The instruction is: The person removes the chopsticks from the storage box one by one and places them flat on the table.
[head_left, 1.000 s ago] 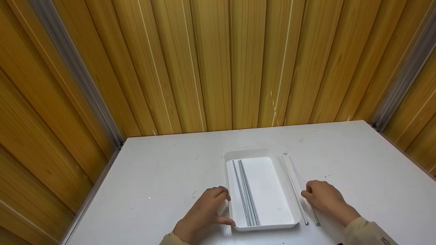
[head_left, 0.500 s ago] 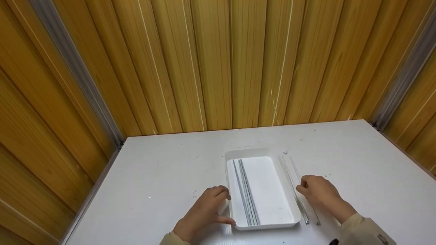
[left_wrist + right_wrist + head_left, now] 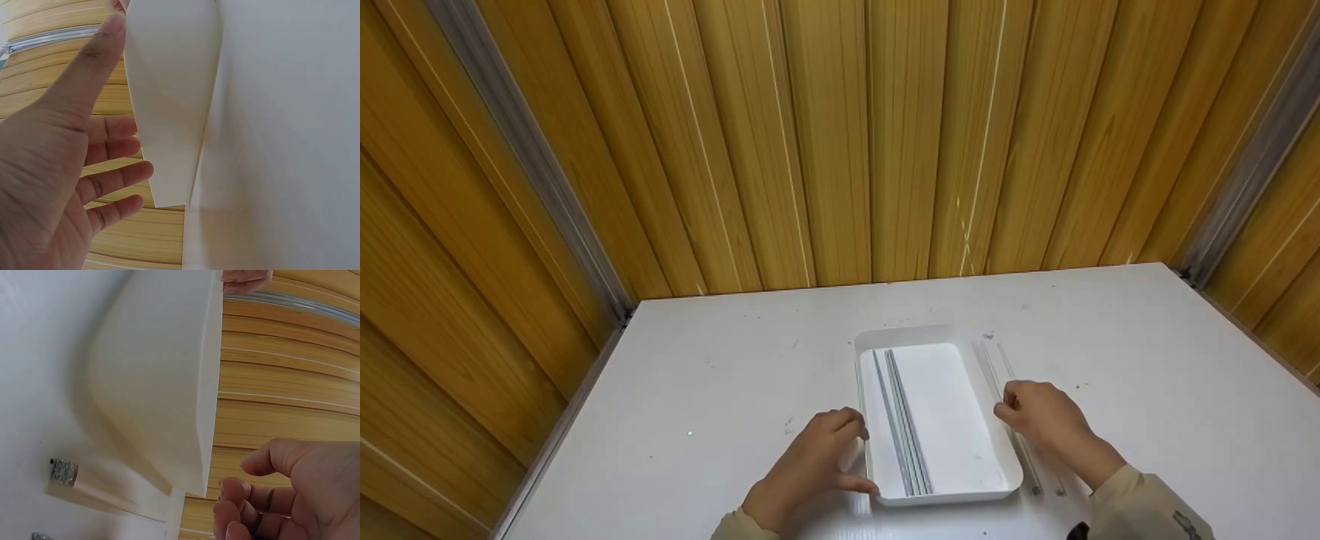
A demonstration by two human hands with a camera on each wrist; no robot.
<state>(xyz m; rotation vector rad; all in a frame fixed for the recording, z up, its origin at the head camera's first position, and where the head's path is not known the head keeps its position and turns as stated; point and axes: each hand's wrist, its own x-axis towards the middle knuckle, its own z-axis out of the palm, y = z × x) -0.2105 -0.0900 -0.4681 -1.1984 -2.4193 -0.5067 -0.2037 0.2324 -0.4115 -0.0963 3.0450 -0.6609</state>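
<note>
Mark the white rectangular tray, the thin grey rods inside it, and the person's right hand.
White rectangular tray (image 3: 951, 420), head view: bare floor.
Thin grey rods (image 3: 907, 424), head view: middle.
Right hand (image 3: 1045, 415), head view: back.

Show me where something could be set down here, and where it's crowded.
The table is mostly bare left of the left hand, right of the right hand and behind the tray. Inside, room right of the grey rods is free. Crowded: the tray's right side, by the clear rods.
</note>
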